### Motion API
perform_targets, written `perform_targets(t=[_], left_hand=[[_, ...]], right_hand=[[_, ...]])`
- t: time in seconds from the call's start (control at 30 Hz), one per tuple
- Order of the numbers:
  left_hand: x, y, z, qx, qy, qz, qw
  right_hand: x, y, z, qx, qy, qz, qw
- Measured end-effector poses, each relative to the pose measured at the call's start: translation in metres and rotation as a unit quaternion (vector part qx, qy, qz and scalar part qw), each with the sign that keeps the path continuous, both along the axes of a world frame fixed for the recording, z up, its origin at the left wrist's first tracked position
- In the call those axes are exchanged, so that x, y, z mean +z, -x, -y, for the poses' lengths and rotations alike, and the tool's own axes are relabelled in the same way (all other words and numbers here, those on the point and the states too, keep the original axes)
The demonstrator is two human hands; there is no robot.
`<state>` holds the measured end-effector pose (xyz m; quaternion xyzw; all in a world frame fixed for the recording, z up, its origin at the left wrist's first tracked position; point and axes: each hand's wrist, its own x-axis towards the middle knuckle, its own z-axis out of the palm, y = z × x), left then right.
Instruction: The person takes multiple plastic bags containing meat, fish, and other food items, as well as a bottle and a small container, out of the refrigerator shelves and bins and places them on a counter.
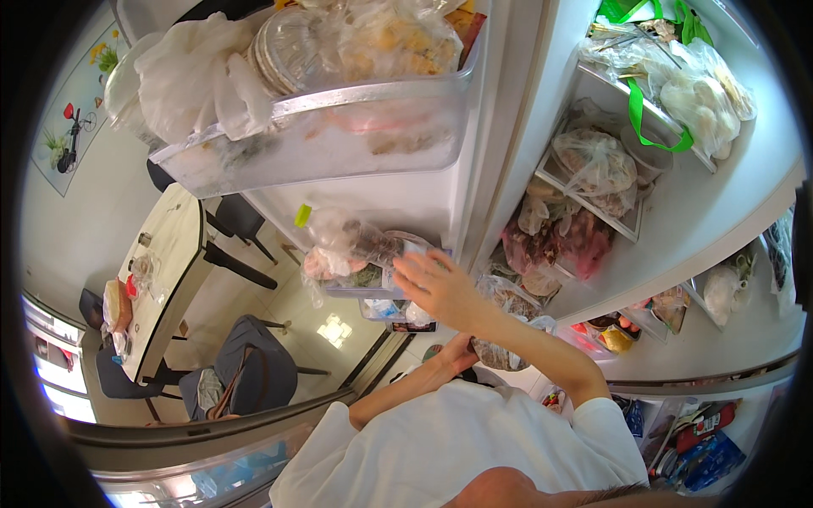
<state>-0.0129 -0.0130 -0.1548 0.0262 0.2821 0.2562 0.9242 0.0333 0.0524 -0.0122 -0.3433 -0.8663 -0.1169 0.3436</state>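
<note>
My right hand (438, 289) is stretched across to the freezer door, palm down, with its fingers apart and slightly blurred. Its fingertips are at the base of a clear plastic bottle (362, 238) with a green cap, which lies tilted over a lower door bin; whether they touch it is unclear. Below that arm, my left hand (462, 352) grips a clear plastic bag of brown food (502, 354) by its left side; the forearm partly hides the bag. Another bag of brown food (508, 298) is just above it, at the compartment's front.
An upper door bin (375, 152) bulges with plastic bags and foil dishes. On the right, open freezer drawers (591, 206) hold bagged food, one with a green strap (641, 120) hanging out. Further fridge shelves lie at lower right. A dining table (171, 241) and chairs (257, 359) stand left.
</note>
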Motion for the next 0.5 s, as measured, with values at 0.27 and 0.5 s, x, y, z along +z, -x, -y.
perform_targets(t=[0.27,0.5], left_hand=[[-0.024,-0.004,0.006,-0.030,-0.025,0.031,0.999],[-0.006,-0.008,0.007,-0.039,-0.013,0.028,0.999]], right_hand=[[-0.036,-0.015,0.013,-0.014,0.082,0.032,0.996],[-0.033,-0.015,0.009,-0.033,0.051,0.029,0.998]])
